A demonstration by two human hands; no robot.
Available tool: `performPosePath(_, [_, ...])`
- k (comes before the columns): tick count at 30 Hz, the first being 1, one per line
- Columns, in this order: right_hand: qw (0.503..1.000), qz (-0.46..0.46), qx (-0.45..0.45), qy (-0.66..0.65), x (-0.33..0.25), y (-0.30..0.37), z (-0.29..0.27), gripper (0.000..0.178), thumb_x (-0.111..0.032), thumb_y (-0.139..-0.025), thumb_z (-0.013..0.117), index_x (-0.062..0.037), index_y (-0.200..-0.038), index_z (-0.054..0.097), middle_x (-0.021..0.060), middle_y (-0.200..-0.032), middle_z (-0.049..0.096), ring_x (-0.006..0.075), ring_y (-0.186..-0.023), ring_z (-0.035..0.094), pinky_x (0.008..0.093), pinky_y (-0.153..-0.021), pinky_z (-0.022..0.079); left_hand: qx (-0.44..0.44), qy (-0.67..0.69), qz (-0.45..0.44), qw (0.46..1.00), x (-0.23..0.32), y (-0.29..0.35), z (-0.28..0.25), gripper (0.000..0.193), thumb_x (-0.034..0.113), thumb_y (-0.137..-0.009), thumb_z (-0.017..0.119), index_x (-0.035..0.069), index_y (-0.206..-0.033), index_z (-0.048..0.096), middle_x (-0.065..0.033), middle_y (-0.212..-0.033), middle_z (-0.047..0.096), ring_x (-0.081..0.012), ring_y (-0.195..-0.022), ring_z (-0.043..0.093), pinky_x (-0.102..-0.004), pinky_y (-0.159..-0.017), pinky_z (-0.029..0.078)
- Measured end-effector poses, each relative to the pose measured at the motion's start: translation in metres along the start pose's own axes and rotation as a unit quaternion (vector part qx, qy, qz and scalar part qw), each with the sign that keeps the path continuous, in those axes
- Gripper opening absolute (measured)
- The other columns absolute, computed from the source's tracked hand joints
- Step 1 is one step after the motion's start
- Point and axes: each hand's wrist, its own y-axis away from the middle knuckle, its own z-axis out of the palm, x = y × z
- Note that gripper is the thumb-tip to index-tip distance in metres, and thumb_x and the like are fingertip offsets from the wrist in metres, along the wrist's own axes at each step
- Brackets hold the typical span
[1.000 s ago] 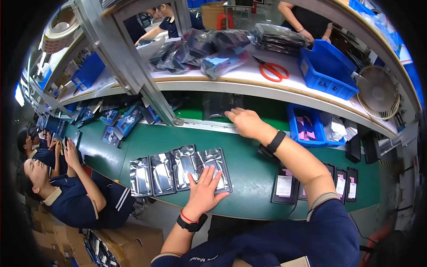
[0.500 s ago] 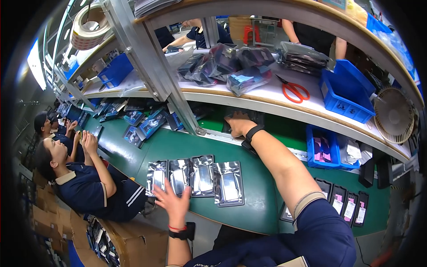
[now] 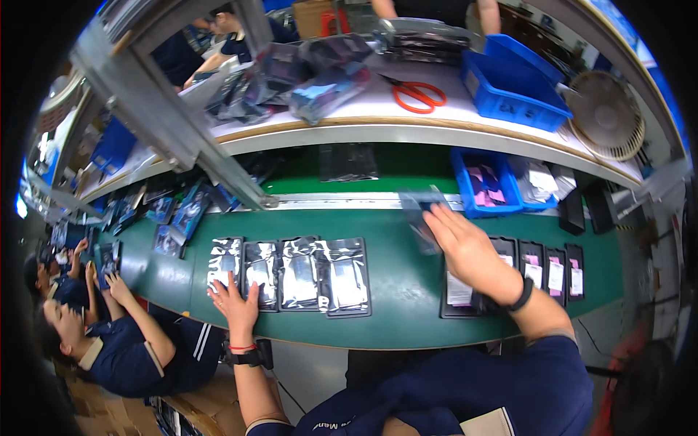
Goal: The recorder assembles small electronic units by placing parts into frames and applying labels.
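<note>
My right hand is closed on a dark, see-through flat packet, blurred by motion, above the right part of the table. With fingers spread, my left hand is at the lower edge of the leftmost pieces in a row of shiny silver pouches on black trays. Among them are a silver pouch beside its fingers and another silver pouch at the row's right end. Partly behind my right hand lie black trays with white and pink slips, such as a narrow tray.
Above the green table runs a shelf with bagged goods, orange-handled scissors, a blue bin and a fan. Below it stands a blue bin of pink pieces. A metal post rises left; a co-worker sits there.
My right hand has come back from under the shelf toward me and right, bringing the dark packet. My left hand has moved left and down along the pouches. The whole view has shifted.
</note>
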Motion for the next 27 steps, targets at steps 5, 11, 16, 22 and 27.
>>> performPosePath(5, [0.986,0.097,-0.102,0.086,-0.014,0.122,0.004,0.043,-0.006,-0.075,0.057,0.0079,-0.116,0.053,0.0269,-0.116,0.055,0.0388,-0.112,0.053,0.0460,-0.096,0.041,0.071,0.004,0.120,0.990,0.065,0.027,-0.012,0.071,0.034,-0.079,0.066,0.007,-0.138,0.036,-0.0310,-0.144,0.019,-0.0500,-0.134,0.009,-0.0591,-0.105,0.014])
performPosePath(11, [0.975,0.141,-0.169,0.039,-0.036,0.142,-0.004,0.059,-0.034,-0.078,0.063,0.0113,-0.114,0.053,0.0316,-0.119,0.051,0.0409,-0.115,0.049,0.0481,-0.100,0.036,-0.195,0.178,0.494,0.829,0.221,0.127,-0.029,0.070,0.036,-0.075,0.071,0.002,-0.130,0.045,-0.0248,-0.140,0.033,-0.0424,-0.132,0.027,-0.0543,-0.106,0.020])
performPosePath(16, [0.988,0.129,-0.085,-0.018,-0.009,0.148,-0.004,0.035,-0.020,-0.074,0.061,0.0071,-0.096,0.062,0.0241,-0.101,0.061,0.0369,-0.095,0.059,0.0449,-0.093,0.041,-0.276,0.251,0.562,0.738,0.291,0.189,0.022,0.072,0.042,-0.079,0.064,0.001,-0.133,0.039,-0.0203,-0.142,0.032,-0.0361,-0.134,0.025,-0.0552,-0.107,0.019])
performPosePath(22, [0.906,0.399,0.106,0.095,0.093,0.208,-0.089,0.025,-0.010,-0.071,0.064,0.0016,-0.092,0.063,0.0216,-0.099,0.062,0.0370,-0.095,0.058,0.0430,-0.086,0.045,-0.214,0.131,0.601,0.759,0.309,0.193,0.044,0.071,0.043,-0.078,0.065,0.004,-0.133,0.042,-0.0192,-0.142,0.032,-0.0341,-0.134,0.027,-0.0603,-0.104,0.020])
performPosePath(27, [0.680,0.707,-0.012,0.194,0.201,0.329,-0.119,0.055,-0.028,-0.076,0.068,-0.0047,-0.123,0.051,0.0255,-0.128,0.046,0.0415,-0.115,0.046,0.0438,-0.098,0.039,-0.152,0.063,0.554,0.816,0.291,0.175,0.029,0.070,0.046,-0.077,0.065,0.006,-0.131,0.046,-0.0190,-0.141,0.034,-0.0335,-0.133,0.031,-0.0659,-0.101,0.017])
